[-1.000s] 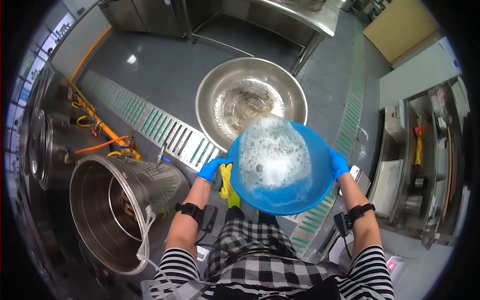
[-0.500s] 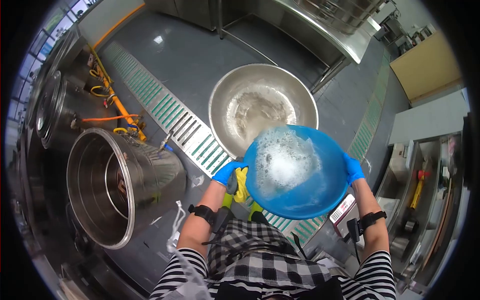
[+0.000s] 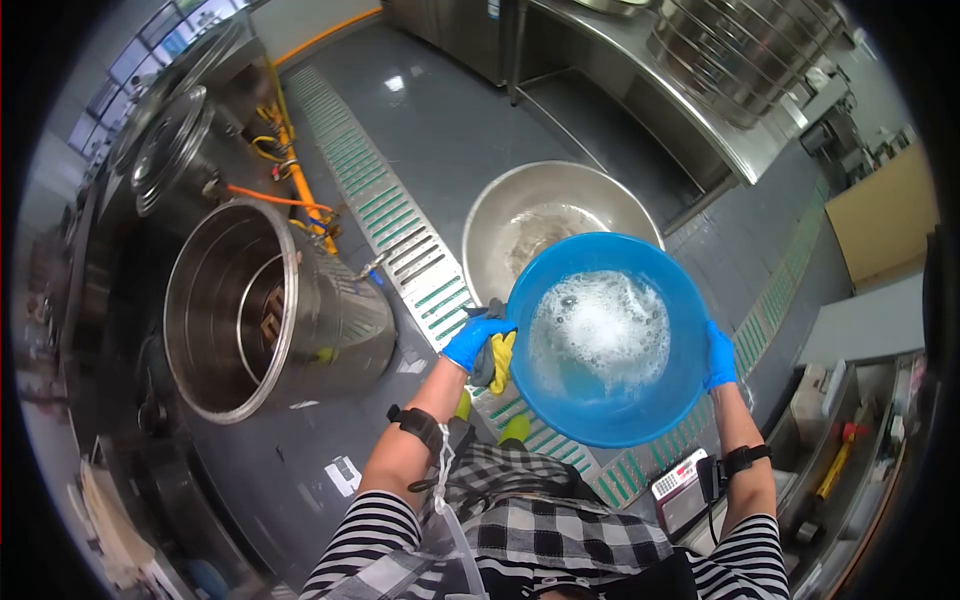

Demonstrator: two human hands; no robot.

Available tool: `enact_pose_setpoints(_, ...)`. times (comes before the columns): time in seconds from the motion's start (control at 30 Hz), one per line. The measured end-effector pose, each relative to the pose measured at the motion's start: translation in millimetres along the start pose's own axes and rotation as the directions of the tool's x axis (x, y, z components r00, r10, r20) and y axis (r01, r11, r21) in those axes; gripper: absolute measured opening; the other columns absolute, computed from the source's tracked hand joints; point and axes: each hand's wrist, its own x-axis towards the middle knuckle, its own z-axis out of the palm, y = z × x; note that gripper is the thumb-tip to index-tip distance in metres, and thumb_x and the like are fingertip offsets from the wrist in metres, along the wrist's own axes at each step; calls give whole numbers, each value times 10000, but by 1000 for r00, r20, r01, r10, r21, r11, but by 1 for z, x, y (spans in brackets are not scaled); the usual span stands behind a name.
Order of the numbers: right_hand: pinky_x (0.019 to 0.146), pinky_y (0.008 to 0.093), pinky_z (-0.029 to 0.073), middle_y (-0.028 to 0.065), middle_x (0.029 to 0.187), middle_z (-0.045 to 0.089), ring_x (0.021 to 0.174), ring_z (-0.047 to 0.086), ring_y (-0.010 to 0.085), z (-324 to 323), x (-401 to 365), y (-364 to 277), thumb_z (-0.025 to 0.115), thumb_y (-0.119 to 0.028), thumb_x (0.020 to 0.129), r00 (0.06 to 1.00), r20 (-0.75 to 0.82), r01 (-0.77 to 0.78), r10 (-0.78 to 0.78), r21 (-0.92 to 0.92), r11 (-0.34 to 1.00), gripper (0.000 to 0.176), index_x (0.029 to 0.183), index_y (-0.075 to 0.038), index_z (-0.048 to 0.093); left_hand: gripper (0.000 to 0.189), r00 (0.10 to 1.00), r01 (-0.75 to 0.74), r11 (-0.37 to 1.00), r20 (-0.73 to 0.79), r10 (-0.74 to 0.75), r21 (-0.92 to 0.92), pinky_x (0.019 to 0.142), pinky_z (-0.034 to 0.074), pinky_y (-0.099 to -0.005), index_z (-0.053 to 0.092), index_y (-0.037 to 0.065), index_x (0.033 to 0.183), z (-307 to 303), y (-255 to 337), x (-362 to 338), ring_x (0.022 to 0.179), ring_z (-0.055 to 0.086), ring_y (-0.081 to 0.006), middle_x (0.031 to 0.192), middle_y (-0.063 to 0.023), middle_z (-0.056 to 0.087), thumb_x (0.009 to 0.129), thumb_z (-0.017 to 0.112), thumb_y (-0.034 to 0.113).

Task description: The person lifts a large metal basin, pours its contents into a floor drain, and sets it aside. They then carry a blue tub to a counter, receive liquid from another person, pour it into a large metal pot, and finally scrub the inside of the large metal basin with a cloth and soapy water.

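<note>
I hold a round blue plastic basin (image 3: 607,400) with white foam in its bottom, level in front of me. My left hand (image 3: 477,337), in a blue glove, grips its left rim together with a grey and yellow scrubbing pad (image 3: 495,362). My right hand (image 3: 719,357), also in a blue glove, grips the right rim. Beyond the basin, on the floor, sits a wide steel bowl (image 3: 500,220) with wet foamy liquid inside; the basin hides its near part.
A large steel pot (image 3: 345,320) lies on its side at my left, next to a green floor drain grate (image 3: 380,205). More steel pots (image 3: 165,150) stand at the far left. A steel table (image 3: 640,85) is at the back, a small scale (image 3: 678,487) by my right forearm.
The basin has been tipped back from a pour over the steel bowl to level, with the foam settled in its bottom. My view has swung right.
</note>
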Motion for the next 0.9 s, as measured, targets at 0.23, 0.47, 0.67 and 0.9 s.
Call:
enact_pose_setpoints(0.23, 662, 305, 446, 103, 863, 571, 743, 542, 171, 55, 1, -41, 483, -261, 819, 971, 239, 15, -33, 76, 997, 306, 922, 21, 544, 233, 976, -177, 983, -135, 171, -36, 637, 467, -256, 530, 5, 946, 20, 26, -88, 706, 569, -169, 825, -87, 579, 720, 556, 57)
enact_pose_setpoints(0.47, 672, 298, 460, 113, 880, 576, 748, 555, 170, 165, -59, -130, 466, -235, 828, 842, 537, 33, -53, 46, 998, 277, 912, 17, 549, 175, 865, -405, 914, -312, 393, 30, 615, 478, -280, 569, -22, 855, 11, 59, -211, 648, 586, -185, 768, -97, 600, 728, 548, 95)
enact_pose_setpoints(0.67, 651, 309, 472, 120, 852, 582, 714, 563, 180, 199, -86, -188, 478, -189, 819, 612, 790, 22, -31, 22, 1000, 251, 916, 33, 543, 158, 705, -583, 810, -532, 469, -58, 653, 480, -286, 582, 15, 844, 107, 44, -299, 709, 584, -188, 797, -104, 599, 727, 534, 109)
enact_pose_setpoints(0.9, 637, 299, 469, 125, 825, 584, 695, 559, 181, 313, -137, -181, 497, -170, 801, 462, 887, -39, 17, 0, 999, 231, 885, 37, 558, 191, 413, -765, 629, -644, 644, 139, 737, 460, -291, 568, 0, 906, 53, 53, -372, 783, 576, -196, 859, -106, 595, 744, 519, 88)
